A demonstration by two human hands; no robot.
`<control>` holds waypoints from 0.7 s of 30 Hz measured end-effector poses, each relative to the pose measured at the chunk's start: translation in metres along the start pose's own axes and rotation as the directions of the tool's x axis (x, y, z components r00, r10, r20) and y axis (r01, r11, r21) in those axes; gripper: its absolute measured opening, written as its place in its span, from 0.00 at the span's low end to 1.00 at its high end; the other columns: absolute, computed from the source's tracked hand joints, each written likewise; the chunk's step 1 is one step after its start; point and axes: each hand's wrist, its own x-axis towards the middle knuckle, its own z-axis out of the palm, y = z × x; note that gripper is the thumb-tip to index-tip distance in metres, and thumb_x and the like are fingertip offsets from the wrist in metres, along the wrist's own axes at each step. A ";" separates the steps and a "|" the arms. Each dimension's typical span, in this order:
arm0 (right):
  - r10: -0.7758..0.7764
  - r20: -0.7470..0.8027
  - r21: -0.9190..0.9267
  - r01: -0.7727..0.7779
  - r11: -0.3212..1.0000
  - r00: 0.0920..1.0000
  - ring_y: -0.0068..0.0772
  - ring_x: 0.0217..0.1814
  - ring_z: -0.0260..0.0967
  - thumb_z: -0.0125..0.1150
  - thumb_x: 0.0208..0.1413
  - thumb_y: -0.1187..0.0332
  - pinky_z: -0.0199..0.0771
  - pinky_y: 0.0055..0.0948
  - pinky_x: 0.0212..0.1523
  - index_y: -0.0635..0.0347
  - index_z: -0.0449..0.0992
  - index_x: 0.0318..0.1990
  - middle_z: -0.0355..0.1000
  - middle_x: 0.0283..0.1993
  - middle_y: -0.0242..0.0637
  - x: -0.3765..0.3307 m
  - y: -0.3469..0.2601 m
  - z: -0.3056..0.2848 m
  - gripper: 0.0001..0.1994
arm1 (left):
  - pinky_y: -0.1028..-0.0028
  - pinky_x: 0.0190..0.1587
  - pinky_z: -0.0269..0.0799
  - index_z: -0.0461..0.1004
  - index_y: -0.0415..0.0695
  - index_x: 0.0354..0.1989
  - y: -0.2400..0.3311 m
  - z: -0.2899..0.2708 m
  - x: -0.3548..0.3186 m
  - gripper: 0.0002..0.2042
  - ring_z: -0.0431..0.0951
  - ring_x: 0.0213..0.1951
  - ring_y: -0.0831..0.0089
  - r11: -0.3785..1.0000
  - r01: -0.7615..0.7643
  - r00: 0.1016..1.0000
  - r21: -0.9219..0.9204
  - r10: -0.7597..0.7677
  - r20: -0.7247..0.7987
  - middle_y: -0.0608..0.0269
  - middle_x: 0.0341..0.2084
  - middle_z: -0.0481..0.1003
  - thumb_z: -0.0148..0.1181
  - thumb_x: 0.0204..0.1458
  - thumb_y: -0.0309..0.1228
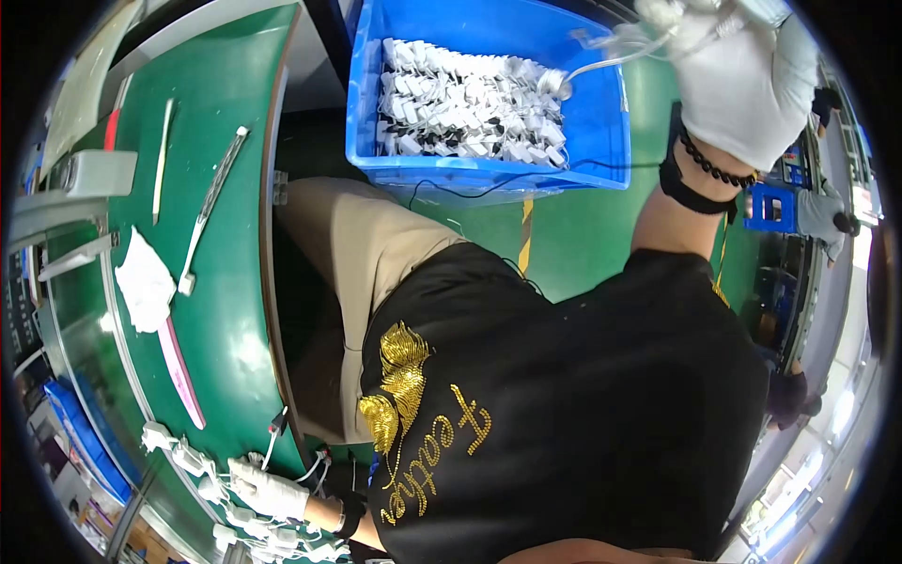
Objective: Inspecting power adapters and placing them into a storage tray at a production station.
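Two gloved hands are working far apart, one at each end of the view; going from the left, a green bench mat (225, 188) is curving from eleven o'clock down to seven, carrying a long thin metal strip (214, 193), a crumpled white cloth (144, 282) and a flat pink strip (180, 371), all lying well back from the mat's inner edge, probably so the near edge is staying free for the hands; at seven o'clock the left hand in a white glove (268, 489) is resting on a row of small white plug-like parts on white cables (202, 484), fingers curled over the cables, though whether they are pinching one I cannot tell; the parts are sitting in a line along the bench edge, apparently laid out for easy picking; at twelve o'clock a blue plastic crate (601, 113) is standing on the green floor, packed with white and black corded parts (470, 108), its open top leaving plenty of room to reach in; at one o'clock the right hand in a white glove (742, 85) is raised above the crate's right rim, fingers closed around a tangled bunch of white cables (648, 38), one cable trailing down to the heap; a black bead bracelet (714, 169) is circling that wrist.
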 end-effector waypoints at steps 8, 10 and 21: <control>0.117 -0.399 0.256 -0.012 0.967 0.909 0.33 0.43 0.70 0.51 0.68 0.54 0.75 0.38 0.49 0.61 0.68 0.56 0.71 0.48 0.40 -0.027 0.031 -0.185 0.20 | 0.71 0.50 0.76 0.75 0.36 0.55 -0.005 0.006 -0.001 0.27 0.82 0.44 0.62 0.980 -0.053 0.991 0.191 0.074 -0.107 0.53 0.46 0.81 0.47 0.66 0.50; 0.173 -0.547 0.016 -0.197 0.980 0.819 0.39 0.48 0.71 0.57 0.64 0.58 0.75 0.45 0.51 0.61 0.69 0.56 0.71 0.49 0.42 -0.035 0.047 -0.247 0.20 | 0.70 0.51 0.76 0.75 0.37 0.56 -0.013 0.006 0.003 0.27 0.81 0.46 0.62 0.971 -0.050 0.984 0.235 0.089 -0.157 0.53 0.47 0.81 0.46 0.66 0.50; -0.167 -0.868 -0.388 -0.848 -0.361 0.469 0.58 0.56 0.73 0.61 0.54 0.53 0.74 0.52 0.53 0.52 0.63 0.64 0.75 0.53 0.52 -0.091 0.263 -0.460 0.31 | 0.65 0.57 0.73 0.74 0.41 0.58 -0.019 0.006 0.012 0.27 0.78 0.53 0.56 0.843 -0.186 0.945 0.506 0.295 -0.144 0.50 0.54 0.76 0.41 0.68 0.51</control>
